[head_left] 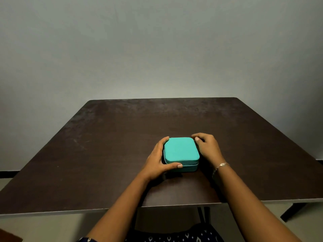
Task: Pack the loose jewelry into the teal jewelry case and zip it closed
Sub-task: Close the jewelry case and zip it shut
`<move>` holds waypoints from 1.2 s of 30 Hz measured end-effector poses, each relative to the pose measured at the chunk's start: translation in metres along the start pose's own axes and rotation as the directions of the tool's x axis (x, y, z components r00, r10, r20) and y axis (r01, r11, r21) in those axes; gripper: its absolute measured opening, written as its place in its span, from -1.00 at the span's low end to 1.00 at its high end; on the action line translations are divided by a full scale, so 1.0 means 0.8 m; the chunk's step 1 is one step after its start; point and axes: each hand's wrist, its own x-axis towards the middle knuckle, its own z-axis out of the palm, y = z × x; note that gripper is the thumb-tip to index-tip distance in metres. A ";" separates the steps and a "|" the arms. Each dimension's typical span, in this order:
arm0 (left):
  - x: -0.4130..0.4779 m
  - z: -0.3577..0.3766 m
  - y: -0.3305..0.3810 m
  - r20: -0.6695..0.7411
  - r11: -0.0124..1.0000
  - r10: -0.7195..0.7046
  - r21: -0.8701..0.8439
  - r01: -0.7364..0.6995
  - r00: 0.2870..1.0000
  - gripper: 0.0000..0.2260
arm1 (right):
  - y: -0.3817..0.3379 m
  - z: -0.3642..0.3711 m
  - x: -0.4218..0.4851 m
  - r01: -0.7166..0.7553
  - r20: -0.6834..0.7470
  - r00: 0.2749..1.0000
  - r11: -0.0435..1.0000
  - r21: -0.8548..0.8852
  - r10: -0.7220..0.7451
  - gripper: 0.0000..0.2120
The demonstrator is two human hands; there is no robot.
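The teal jewelry case (pixel 180 151) lies flat near the middle of the dark table, its lid down. My left hand (pixel 158 158) holds its left side, fingers along the far-left corner and thumb curled across the front edge by the zipper line. At the case's far-right corner my right hand (pixel 206 147) has its fingers curled, thumb and fingertips pinched together against the corner; what they pinch is hidden. A thin bracelet (pixel 222 165) sits on my right wrist. No loose jewelry shows on the table.
The dark brown table (pixel 104 145) stands against a plain grey wall. Its near edge runs just in front of my forearms. Table legs and pale floor show below at the right.
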 end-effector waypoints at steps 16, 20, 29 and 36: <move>-0.026 0.047 0.008 -0.217 0.972 -0.222 -0.128 0.197 0.951 -0.13 | -0.023 0.005 -0.114 -0.217 0.169 0.976 0.720 0.660 0.139 -0.61; -0.002 0.022 0.015 -0.245 0.987 -0.147 -0.103 0.125 0.958 -0.35 | -0.037 0.012 -0.086 -0.158 0.161 0.984 0.756 0.635 0.070 -0.64; 0.072 -0.041 -0.003 -0.231 0.989 -0.138 0.015 0.146 0.963 -0.46 | -0.060 0.044 -0.002 -0.147 0.242 0.970 0.799 0.583 0.002 -0.56; 0.078 -0.047 -0.008 -0.185 0.978 -0.163 0.102 0.184 0.969 -0.48 | -0.046 0.061 0.013 -0.139 0.259 0.966 0.884 0.447 0.021 -0.52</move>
